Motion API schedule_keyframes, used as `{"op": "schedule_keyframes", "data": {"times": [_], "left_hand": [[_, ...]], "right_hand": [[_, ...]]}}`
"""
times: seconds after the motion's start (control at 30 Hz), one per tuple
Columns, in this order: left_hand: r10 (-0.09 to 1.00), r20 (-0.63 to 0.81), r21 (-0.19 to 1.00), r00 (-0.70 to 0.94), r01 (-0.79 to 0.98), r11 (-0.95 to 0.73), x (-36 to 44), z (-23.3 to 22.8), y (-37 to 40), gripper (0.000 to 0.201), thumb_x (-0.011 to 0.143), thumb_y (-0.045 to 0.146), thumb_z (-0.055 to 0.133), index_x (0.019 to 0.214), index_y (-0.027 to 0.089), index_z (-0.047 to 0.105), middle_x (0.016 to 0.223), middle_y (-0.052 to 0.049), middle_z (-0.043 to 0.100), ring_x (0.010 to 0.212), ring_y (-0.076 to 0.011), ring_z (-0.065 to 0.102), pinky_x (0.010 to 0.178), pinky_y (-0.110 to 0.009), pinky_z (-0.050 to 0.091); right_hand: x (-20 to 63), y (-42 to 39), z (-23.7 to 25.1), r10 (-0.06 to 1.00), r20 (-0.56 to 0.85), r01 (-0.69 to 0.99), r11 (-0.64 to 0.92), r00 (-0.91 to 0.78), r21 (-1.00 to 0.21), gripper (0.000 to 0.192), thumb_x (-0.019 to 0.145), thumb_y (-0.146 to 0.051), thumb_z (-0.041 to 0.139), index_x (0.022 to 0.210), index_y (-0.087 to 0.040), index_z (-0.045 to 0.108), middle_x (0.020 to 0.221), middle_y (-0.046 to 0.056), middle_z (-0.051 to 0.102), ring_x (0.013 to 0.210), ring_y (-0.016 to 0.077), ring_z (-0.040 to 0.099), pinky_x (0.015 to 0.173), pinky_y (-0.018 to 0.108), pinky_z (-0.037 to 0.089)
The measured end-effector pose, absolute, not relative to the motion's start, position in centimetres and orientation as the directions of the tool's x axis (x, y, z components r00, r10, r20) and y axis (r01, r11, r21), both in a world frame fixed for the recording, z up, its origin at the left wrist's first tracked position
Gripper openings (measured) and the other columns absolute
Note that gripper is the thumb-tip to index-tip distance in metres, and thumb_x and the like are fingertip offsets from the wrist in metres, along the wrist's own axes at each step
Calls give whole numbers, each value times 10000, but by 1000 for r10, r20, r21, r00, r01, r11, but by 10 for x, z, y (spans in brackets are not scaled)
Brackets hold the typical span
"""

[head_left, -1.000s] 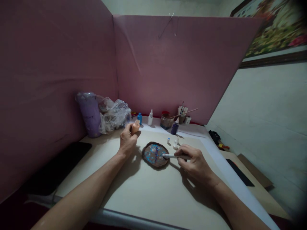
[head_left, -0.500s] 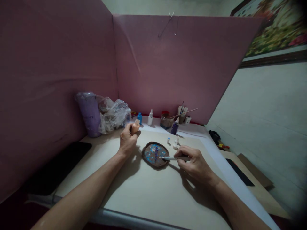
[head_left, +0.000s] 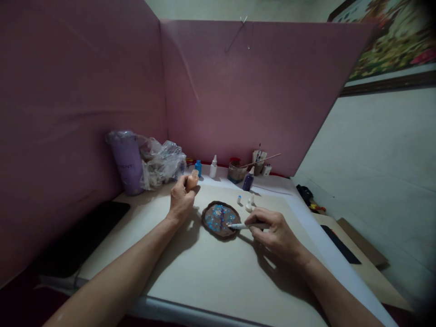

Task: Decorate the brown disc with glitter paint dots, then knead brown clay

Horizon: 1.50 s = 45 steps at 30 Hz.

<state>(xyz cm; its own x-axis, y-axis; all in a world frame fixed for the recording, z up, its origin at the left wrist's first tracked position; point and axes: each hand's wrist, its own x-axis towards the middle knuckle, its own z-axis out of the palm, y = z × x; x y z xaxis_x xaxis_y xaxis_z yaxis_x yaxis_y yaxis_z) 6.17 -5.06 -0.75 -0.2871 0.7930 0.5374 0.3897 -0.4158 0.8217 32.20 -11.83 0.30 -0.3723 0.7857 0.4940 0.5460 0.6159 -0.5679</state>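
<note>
Head view shows a small brown dish [head_left: 220, 220], scalloped at the rim and filled with blue, purple and glittery colour, lying flat on the table [head_left: 204, 272] between the two hands. The right hand [head_left: 275, 234] has its grip closed around a white pen-like tool [head_left: 247, 225], held low and nearly level, with the tip touching the near right part of the coloured fill. The left hand [head_left: 182, 200] rests just beyond the dish's left edge, its grip wrapped around a small peach-coloured bottle [head_left: 192, 180] held upright; it is not touching the dish.

Nothing steadies the dish, so a sideways push from the tool could, in my judgement, slide it on the smooth table or drag colour over the rim. Pressing too deep may smear the blue into the purple streak. The right wrist lies close to the table; a wide sweep could carry the hand towards the small white caps [head_left: 250, 204] and the dark purple bottle [head_left: 248, 182] just behind the dish and knock them over. Whether the peach bottle is capped I cannot tell; if open, tipping it over the dish would spill. Farther back stand a blue bottle [head_left: 198, 168], a white dropper bottle [head_left: 213, 167], a paint cup [head_left: 236, 171] and a crumpled plastic bag [head_left: 160, 163], well clear.
</note>
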Motion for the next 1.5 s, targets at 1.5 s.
{"op": "schedule_keyframes", "data": {"times": [1.5], "left_hand": [[789,540,814,-293,422,-400,61,-8,-50,206,707,228,619,908,193,590,799,23,599,726,-134,525,686,-239,392]], "right_hand": [[326,-117,2,844,386,607,536,-372,-587,164,833,-201,551,750,-171,689,624,-1,620,575,123,520,540,231,371]]}}
